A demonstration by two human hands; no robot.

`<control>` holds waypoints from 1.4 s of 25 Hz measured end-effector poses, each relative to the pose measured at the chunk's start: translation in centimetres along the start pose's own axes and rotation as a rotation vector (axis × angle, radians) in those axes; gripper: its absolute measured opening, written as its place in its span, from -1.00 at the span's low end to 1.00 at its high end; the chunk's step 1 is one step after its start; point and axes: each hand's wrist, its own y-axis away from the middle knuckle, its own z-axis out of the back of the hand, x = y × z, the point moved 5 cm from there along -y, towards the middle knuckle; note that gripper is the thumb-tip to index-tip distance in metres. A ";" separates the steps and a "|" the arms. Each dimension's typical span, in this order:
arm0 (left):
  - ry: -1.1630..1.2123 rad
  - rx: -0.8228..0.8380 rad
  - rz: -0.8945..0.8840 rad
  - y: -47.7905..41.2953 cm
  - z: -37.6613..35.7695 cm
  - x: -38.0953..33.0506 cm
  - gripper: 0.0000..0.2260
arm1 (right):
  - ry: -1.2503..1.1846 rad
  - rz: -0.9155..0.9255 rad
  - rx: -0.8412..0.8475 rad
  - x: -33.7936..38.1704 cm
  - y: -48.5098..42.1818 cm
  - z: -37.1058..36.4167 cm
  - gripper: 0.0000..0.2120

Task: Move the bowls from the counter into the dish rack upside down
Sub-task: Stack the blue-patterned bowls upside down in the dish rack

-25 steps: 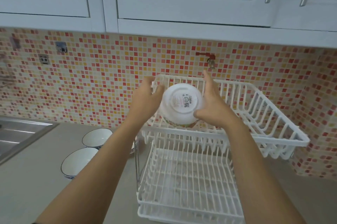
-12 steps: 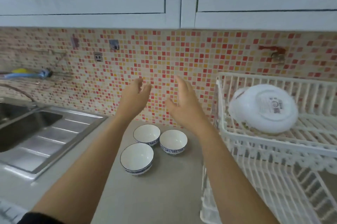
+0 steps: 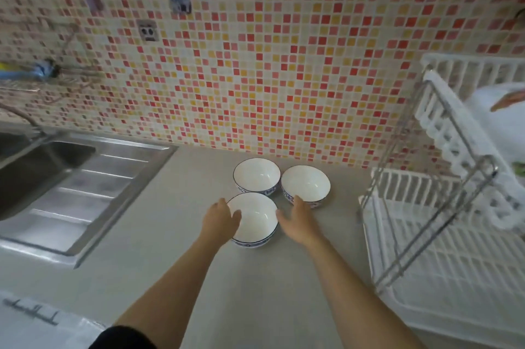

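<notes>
Three white bowls with blue-patterned rims stand upright in a cluster on the grey counter. The nearest bowl [image 3: 255, 219] sits between my hands. My left hand [image 3: 220, 219] rests at its left rim with fingers apart. My right hand [image 3: 297, 221] is open just right of it, fingers spread, overlapping the front of the right bowl [image 3: 306, 185]. The far bowl [image 3: 257, 177] stands by the tiled wall. On the right, the white two-tier dish rack [image 3: 443, 132] holds one white bowl [image 3: 500, 132] upside down on its upper tier, cut off by the frame edge.
A steel sink [image 3: 42, 167] with its draining board [image 3: 93, 192] lies to the left. The mosaic tiled wall runs behind the counter [image 3: 255, 292]. The rack's lower tier [image 3: 454, 263] sits at the right near the counter's front.
My head turned left and down, away from the rack. Both hands dropped from in front of the wall to either side of the nearest bowl.
</notes>
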 end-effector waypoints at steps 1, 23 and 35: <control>0.005 0.025 0.028 -0.3 -1.2 1.1 -0.55 | 0.004 -0.033 0.023 -0.9 -0.4 -1.4 -0.35; 0.527 -0.207 -0.185 -0.1 3.6 -2.7 -0.71 | -0.453 0.015 -0.159 1.7 0.4 1.0 -0.60; 1.316 0.002 -0.572 9.7 18.6 -17.4 -0.64 | -0.298 0.768 -0.652 14.0 13.0 20.6 -0.48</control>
